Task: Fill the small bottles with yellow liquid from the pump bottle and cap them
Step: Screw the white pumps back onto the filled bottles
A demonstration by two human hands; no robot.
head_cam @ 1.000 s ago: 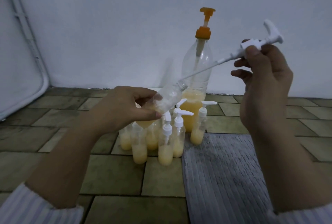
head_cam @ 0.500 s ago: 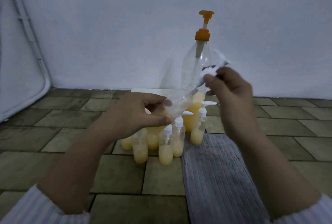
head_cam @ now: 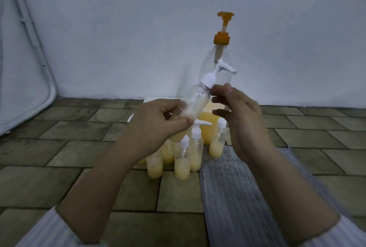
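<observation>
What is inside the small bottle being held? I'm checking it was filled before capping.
Yellow liquid pools at the low end of the tilted small bottle; the left hand covers part of it, so its level is hidden.
</observation>
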